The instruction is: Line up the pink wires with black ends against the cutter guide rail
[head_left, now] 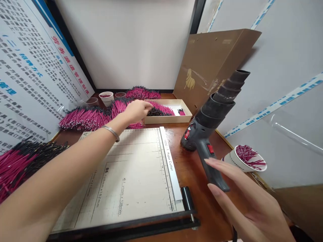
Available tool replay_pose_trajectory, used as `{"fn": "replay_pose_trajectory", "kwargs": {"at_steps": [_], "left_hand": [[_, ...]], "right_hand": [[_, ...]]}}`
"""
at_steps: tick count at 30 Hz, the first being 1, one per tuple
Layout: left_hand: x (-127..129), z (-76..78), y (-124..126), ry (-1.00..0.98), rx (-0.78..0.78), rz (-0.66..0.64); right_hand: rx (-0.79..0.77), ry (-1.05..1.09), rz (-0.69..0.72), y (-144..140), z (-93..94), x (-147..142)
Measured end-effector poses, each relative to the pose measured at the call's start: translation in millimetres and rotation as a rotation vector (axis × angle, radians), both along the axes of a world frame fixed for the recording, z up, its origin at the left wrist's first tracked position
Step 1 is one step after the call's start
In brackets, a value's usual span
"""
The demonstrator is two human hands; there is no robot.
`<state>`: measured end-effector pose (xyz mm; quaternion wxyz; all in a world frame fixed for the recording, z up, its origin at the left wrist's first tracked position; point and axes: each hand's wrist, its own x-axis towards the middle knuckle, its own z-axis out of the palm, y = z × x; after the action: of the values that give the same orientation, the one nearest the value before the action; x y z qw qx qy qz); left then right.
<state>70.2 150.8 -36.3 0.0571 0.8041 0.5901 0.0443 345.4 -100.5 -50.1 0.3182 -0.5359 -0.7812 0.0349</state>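
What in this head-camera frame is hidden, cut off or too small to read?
- Left hand fingertips: turned away over the wire pieces in the shallow box; grip unclear.
- Right hand: cut off by the bottom edge; contact with the heat gun handle uncertain.
- Wall poster: print too small, cut off left.
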Motion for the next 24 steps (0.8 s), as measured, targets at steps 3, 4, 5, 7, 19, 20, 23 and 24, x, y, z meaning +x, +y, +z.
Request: {"fn": "replay_pose_trajectory", "kwargs": {"at_steps": [3,4,5,7,19,20,23,24], "left_hand": [[-32.5,2.7,-11.2,0.030,0.042,0.173],[-41.4,1.4,-14.5,0.046,0.020,0.199],[-48.7,-1.0,-17.2,0.058,-0.012,0.208],[-58.1,-8.5,-19.6,0.067,-0.079,0.188],[-63.4,-30.7,5.0,0.035,-0.293,-0.020],[-63.8,-30.1,5.2,0.036,-0.305,-0.033],[-64.7,-28.3,3.2,0.037,-0.336,-0.063],[-64.8,-27.6,2.1,0.038,-0.343,-0.068]], "right_hand": [[-0.036,0.114,0.027,-0.3,-1.2,-6.8],[-0.037,0.145,0.045,1.6,-0.6,-12.1],[-0.029,0.168,0.070,4.1,0.5,-18.1],[-0.011,0.185,0.128,9.9,3.4,-30.3],[-0.024,0.171,0.230,18.4,12.0,-47.1],[-0.017,0.167,0.240,24.8,14.6,-51.8],[-0.059,0.106,0.239,61.6,27.0,-77.4],[-0.124,0.045,0.218,79.4,31.6,-89.3]]}}
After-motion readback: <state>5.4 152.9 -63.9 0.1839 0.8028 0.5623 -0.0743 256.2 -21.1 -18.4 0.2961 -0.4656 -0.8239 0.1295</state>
